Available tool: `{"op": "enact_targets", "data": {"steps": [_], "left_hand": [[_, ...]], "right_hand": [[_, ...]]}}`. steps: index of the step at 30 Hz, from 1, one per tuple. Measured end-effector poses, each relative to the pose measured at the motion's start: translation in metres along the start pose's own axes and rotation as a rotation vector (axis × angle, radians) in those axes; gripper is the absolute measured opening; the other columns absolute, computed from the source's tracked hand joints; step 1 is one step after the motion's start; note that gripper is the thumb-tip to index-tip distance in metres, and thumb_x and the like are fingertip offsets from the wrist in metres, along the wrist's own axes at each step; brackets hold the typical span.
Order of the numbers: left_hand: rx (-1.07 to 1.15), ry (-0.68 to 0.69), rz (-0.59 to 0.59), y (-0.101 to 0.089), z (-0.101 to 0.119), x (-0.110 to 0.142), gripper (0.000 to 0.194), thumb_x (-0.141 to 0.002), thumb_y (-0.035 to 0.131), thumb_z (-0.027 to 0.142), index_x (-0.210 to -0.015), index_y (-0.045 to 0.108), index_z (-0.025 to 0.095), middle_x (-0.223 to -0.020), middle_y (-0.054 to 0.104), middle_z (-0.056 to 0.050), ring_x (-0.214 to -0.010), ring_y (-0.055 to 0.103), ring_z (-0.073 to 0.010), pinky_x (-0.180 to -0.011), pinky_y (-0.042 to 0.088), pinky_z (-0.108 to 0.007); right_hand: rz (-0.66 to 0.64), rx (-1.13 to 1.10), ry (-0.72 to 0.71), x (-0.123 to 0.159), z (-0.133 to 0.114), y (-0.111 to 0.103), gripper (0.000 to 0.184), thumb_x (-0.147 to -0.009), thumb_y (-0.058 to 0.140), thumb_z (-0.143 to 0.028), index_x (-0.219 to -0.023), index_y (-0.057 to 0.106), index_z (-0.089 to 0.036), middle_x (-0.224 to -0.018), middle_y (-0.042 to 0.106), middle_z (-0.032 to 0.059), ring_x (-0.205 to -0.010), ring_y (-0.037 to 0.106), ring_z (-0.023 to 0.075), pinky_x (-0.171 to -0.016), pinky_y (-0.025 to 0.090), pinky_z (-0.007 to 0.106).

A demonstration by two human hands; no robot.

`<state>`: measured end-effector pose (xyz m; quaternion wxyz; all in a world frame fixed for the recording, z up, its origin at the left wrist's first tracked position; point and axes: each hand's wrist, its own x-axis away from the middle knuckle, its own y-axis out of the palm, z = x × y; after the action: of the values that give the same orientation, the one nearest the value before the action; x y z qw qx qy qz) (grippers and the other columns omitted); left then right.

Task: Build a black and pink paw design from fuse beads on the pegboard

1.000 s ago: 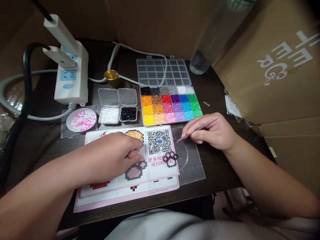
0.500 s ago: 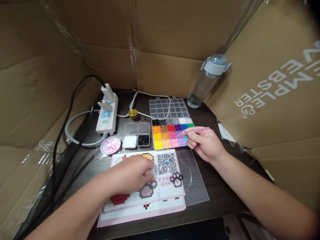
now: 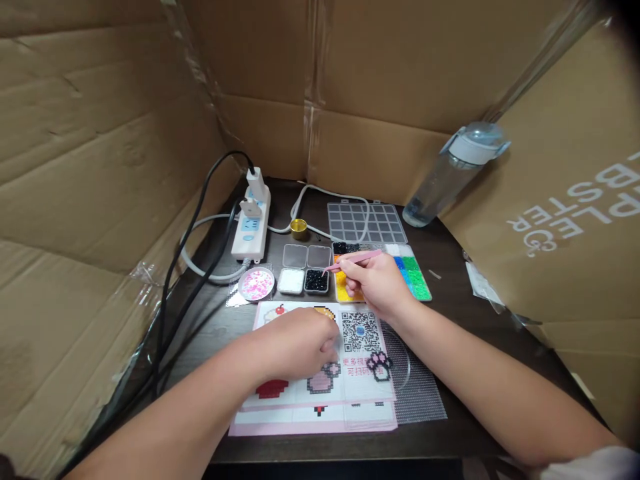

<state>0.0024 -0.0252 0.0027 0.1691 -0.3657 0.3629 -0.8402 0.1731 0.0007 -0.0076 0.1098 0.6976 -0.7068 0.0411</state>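
My right hand pinches pink tweezers, their tips at the small box of black beads. Beside it is an open box of white beads. My left hand is curled closed on the printed pattern sheet, above a printed paw; its fingertips are mostly hidden. To the right, a small paw made of black, pink and white beads lies over the sheet's edge, by a clear round-edged board. My right hand partly covers the multi-colour bead case.
A dish of pink and white beads stands left, below a power strip with cables. Behind are a gold cup, the case's clear lid and a water bottle. Cardboard walls surround the table. A clear mesh sheet lies right.
My right hand has moved the tweezers left, from the coloured bead case to the black beads. My left hand stays on the sheet. The camera view has turned a little left.
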Motion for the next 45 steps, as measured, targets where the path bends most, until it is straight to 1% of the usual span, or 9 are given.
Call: {"op": "enact_targets", "data": {"steps": [4,9,12,14,18,21,27,34,45], "left_hand": [[-0.001,0.01,0.003,0.001,0.0,0.0,0.031,-0.087,0.062,0.026,-0.063,0.043,0.022,-0.065,0.052,0.003,-0.061,0.042,-0.0145,-0.057,0.026,-0.031],[-0.003,0.009,0.004,0.001,0.0,0.0,0.031,-0.088,0.063,0.028,-0.063,0.044,0.022,-0.064,0.052,0.003,-0.061,0.043,-0.0149,-0.056,0.027,-0.031],[-0.012,0.006,0.01,0.001,0.0,0.0,0.031,-0.086,0.064,0.027,-0.064,0.044,0.022,-0.064,0.05,0.003,-0.061,0.042,-0.0148,-0.056,0.026,-0.031],[-0.018,0.009,0.012,0.0,0.0,-0.001,0.03,-0.087,0.063,0.027,-0.064,0.043,0.022,-0.064,0.049,0.003,-0.06,0.041,-0.0149,-0.056,0.026,-0.031],[-0.02,0.01,0.008,0.001,0.0,-0.002,0.029,-0.087,0.062,0.029,-0.065,0.044,0.022,-0.064,0.049,0.003,-0.06,0.04,-0.0151,-0.056,0.025,-0.031],[-0.013,0.002,0.005,0.001,-0.001,-0.002,0.03,-0.087,0.061,0.029,-0.064,0.043,0.022,-0.063,0.049,0.003,-0.06,0.04,-0.0148,-0.056,0.025,-0.031],[-0.004,0.016,0.009,0.003,-0.002,-0.002,0.032,-0.089,0.061,0.032,-0.064,0.043,0.022,-0.065,0.051,0.002,-0.062,0.042,-0.015,-0.057,0.026,-0.031],[-0.01,0.02,0.005,0.002,-0.001,-0.001,0.032,-0.088,0.06,0.03,-0.063,0.041,0.022,-0.066,0.05,0.002,-0.062,0.042,-0.015,-0.057,0.027,-0.032],[-0.036,0.045,0.026,0.001,0.001,0.0,0.032,-0.087,0.061,0.03,-0.063,0.041,0.022,-0.064,0.049,0.002,-0.061,0.04,-0.0154,-0.057,0.026,-0.031]], "right_hand": [[-0.008,0.107,0.019,0.0,0.004,0.001,0.018,-0.085,0.068,-0.025,-0.072,0.077,-0.015,-0.049,0.056,-0.0008,-0.044,0.048,0.0092,-0.043,0.04,0.026],[0.041,0.152,-0.016,-0.001,0.009,-0.006,0.021,-0.087,0.069,-0.032,-0.075,0.075,-0.015,-0.05,0.058,-0.0014,-0.044,0.052,0.0095,-0.044,0.043,0.025],[0.024,0.132,-0.021,0.0,0.007,-0.012,0.023,-0.085,0.071,-0.036,-0.076,0.074,-0.015,-0.049,0.058,-0.002,-0.042,0.052,0.0093,-0.043,0.043,0.024],[0.023,0.094,-0.068,0.002,0.002,-0.018,0.023,-0.082,0.074,-0.037,-0.079,0.075,-0.014,-0.048,0.058,-0.0027,-0.043,0.053,0.0088,-0.043,0.042,0.023],[0.061,-0.005,-0.119,0.005,-0.007,-0.028,0.022,-0.077,0.077,-0.037,-0.079,0.073,-0.015,-0.047,0.058,-0.005,-0.041,0.053,0.008,-0.045,0.043,0.022],[0.038,-0.004,-0.063,0.005,-0.001,-0.025,0.021,-0.078,0.075,-0.036,-0.08,0.073,-0.015,-0.047,0.059,-0.0047,-0.04,0.053,0.0084,-0.043,0.042,0.022],[0.05,0.106,0.003,0.005,0.016,-0.011,0.02,-0.083,0.072,-0.032,-0.074,0.073,-0.014,-0.05,0.06,-0.0025,-0.043,0.058,0.0102,-0.048,0.05,0.026],[0.059,0.192,-0.018,0.005,0.017,-0.01,0.021,-0.086,0.07,-0.031,-0.074,0.073,-0.014,-0.051,0.063,-0.0008,-0.044,0.059,0.0104,-0.046,0.049,0.025],[0.065,0.157,-0.021,0.004,0.021,-0.01,0.02,-0.084,0.072,-0.032,-0.074,0.073,-0.014,-0.052,0.063,-0.0009,-0.045,0.062,0.0114,-0.047,0.053,0.026]]}}
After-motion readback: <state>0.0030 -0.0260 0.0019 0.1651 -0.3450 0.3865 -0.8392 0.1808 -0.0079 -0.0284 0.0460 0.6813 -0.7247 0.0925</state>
